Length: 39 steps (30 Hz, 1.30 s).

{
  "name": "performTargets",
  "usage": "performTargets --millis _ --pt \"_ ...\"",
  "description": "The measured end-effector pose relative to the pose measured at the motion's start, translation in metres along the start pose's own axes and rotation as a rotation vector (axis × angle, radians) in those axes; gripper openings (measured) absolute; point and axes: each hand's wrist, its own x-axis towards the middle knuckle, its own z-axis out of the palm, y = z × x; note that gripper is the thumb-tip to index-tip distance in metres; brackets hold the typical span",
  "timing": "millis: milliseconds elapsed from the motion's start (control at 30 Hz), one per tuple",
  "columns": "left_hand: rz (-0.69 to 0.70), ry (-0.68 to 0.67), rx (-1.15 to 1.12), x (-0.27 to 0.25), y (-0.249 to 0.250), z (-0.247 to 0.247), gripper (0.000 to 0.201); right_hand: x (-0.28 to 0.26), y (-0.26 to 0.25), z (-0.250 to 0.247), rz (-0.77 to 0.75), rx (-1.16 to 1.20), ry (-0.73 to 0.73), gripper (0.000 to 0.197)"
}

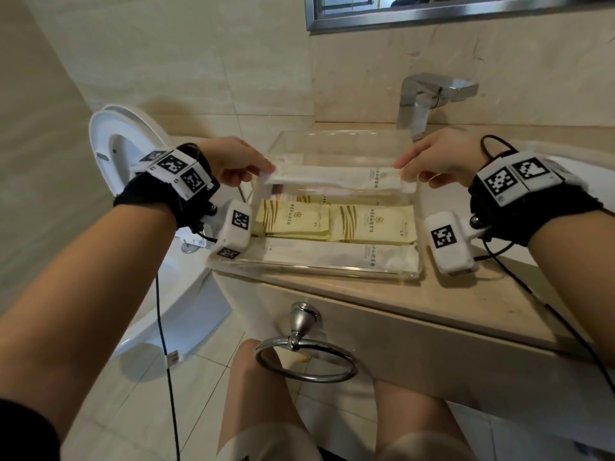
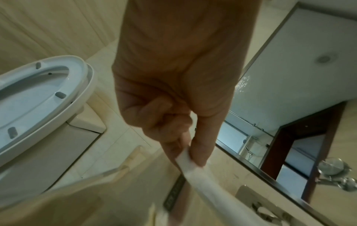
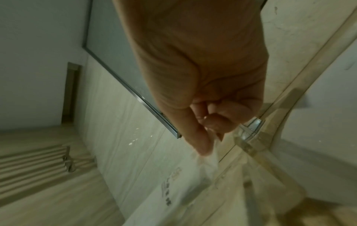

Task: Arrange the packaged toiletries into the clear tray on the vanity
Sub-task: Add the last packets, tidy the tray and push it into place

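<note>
Toiletry packets already fill most of the clear tray [image 1: 420, 227], which sits on the table [image 1: 416, 304] just in front of the faucet [image 1: 420, 101]. One long white packet [image 1: 339, 258] lies flat along the near wall. Behind it, two yellow sachets [image 1: 332, 222] sit side by side, each apparently on top of a small stack, though I cannot count what is under them. More packets show faintly at the back, too blurred through the plastic to name.

A second long white sachet [image 1: 336, 178] is in the air above the tray's middle, stretched level between both hands. The left hand [image 1: 233, 159] pinches its left end between thumb and fingertips, and the right hand [image 1: 439, 161] pinches the right end the same way; both wrist views confirm the pinch.

I see no loose packets on the table beside the tray, so the job looks close to finished. What seems to be left is lowering this sachet into the free strip behind the yellow ones and letting go.
</note>
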Motion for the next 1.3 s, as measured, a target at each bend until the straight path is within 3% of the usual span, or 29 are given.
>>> performTargets --millis 133,400,833,1067,1300 --pt "0.016 0.088 0.119 0.003 -0.001 0.005 0.014 -0.002 0.001 0.003 -0.03 -0.112 0.006 0.015" --pt "0.006 0.106 0.229 0.002 0.002 0.009 0.017 -0.001 0.004 0.006 -0.057 -0.251 0.003 0.02" --pt "0.014 0.136 0.218 0.005 -0.003 0.005 0.017 -0.004 0.0 0.011 -0.066 -0.296 0.078 0.015" --pt "0.053 0.189 0.164 0.006 -0.003 0.004 0.017 -0.007 -0.002 0.016 -0.057 -0.338 0.043 0.017" --pt "0.078 0.236 0.197 0.01 -0.001 0.007 0.028 -0.01 -0.009 0.013 -0.116 -0.361 0.126 0.004"
